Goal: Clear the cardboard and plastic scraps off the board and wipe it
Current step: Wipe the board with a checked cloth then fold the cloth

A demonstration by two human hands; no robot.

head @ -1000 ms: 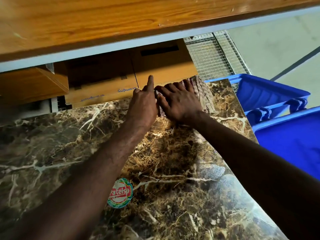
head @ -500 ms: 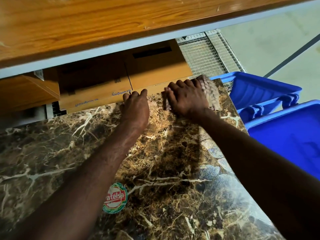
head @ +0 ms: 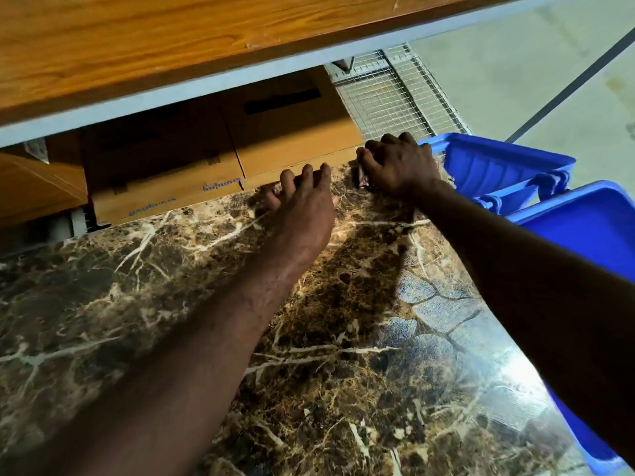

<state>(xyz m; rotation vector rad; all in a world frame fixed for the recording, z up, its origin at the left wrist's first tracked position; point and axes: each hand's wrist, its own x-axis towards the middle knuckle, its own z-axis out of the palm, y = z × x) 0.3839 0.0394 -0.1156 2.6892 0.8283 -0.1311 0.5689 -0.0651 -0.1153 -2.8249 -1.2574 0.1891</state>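
The brown marble-patterned board (head: pixel 137 304) fills the lower part of the head view. My right hand (head: pixel 400 166) is at its far right corner, fingers curled over a dark patterned cloth (head: pixel 363 178). Only the cloth's edges show, to the left and right of the hand. My left hand (head: pixel 302 207) rests on the board just left of it, at the far edge, with fingers spread and nothing in it. No cardboard or plastic scraps show on the visible board surface.
Two blue plastic bins (head: pixel 498 163) (head: pixel 591 228) stand right against the board's right edge. Cardboard boxes (head: pixel 292 132) sit just beyond the far edge, under a wooden shelf (head: pixel 171 39). A wire mesh panel (head: pixel 385 94) lies behind the right hand.
My right hand slid the cloth rightward to the far right corner, its fingers now more curled. My left hand came off the cloth and lies on the board.
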